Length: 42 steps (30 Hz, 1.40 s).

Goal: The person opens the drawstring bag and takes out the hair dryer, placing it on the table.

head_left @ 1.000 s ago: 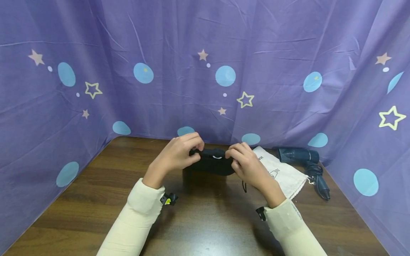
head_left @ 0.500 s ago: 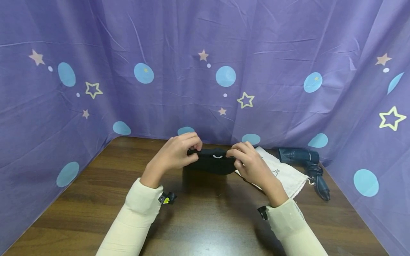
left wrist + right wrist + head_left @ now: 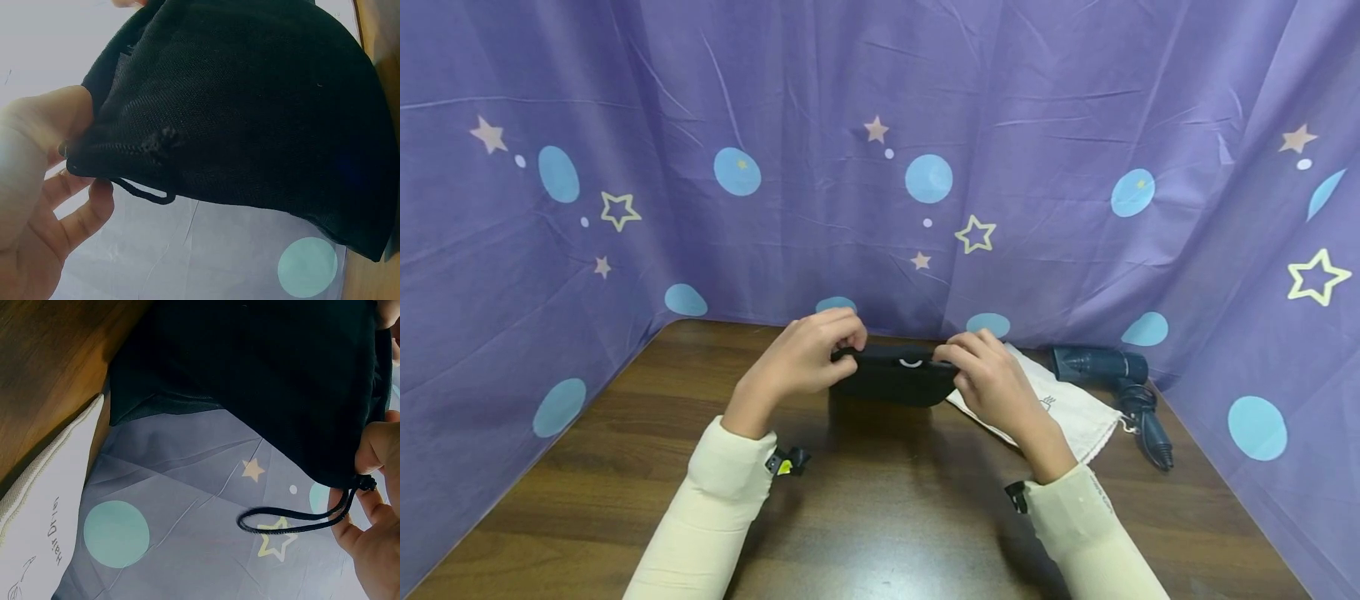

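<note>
A black cloth drawstring bag hangs upright near the back of the table, held by both hands at its top edge. My left hand pinches the left corner of the mouth; in the left wrist view a short cord loop hangs beside those fingers. At the opposite corner my right hand pinches the hem between thumb and fingers. A longer knotted cord loop dangles there in the right wrist view. A pale curved mark shows at the bag's mouth. The inside of the bag is hidden.
A white cloth pouch, printed with "Hair Drier", lies to the right, partly behind the right hand. Past it, at the table's right edge, is a dark blue hair dryer with its cord bundled. A purple patterned curtain encloses the brown table.
Both hands have drawn slightly apart, the left one leftward and the right one rightward. The bag's top edge is stretched wider and straighter between them. The pouch and hair dryer have stayed put.
</note>
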Each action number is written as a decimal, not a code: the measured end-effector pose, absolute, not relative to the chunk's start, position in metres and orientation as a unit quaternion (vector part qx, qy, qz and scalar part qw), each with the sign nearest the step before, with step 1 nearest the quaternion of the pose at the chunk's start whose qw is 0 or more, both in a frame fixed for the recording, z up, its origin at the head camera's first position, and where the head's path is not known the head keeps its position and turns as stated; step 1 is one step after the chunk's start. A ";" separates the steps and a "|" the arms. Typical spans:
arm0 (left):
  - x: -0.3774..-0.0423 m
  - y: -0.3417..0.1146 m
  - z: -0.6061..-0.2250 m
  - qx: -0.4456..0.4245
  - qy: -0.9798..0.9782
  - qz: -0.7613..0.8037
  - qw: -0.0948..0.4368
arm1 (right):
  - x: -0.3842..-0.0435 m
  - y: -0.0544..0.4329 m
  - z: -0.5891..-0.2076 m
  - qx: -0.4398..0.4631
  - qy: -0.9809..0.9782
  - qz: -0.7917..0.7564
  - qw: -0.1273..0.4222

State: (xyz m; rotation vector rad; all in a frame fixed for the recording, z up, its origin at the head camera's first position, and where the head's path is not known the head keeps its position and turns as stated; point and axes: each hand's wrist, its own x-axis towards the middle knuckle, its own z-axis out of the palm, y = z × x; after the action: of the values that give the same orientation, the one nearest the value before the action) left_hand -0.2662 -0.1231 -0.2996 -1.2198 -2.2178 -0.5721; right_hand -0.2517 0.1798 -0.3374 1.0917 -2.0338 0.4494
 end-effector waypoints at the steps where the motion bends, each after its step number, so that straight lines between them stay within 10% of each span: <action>1: -0.267 -0.123 -0.300 -0.454 -0.821 -0.215 0.270 | -0.252 0.180 -0.338 0.429 -0.797 0.176 0.387; 42: -0.272 -0.130 -0.299 -0.466 -0.804 -0.270 0.253 | -0.254 0.182 -0.338 0.450 -0.787 0.209 0.367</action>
State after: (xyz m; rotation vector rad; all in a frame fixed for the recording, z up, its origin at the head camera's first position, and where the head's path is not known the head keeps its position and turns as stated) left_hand -0.2721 -0.1304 -0.2993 -1.2654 -2.1852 -0.7343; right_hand -0.2536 0.1816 -0.3383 1.1567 -2.0221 0.5364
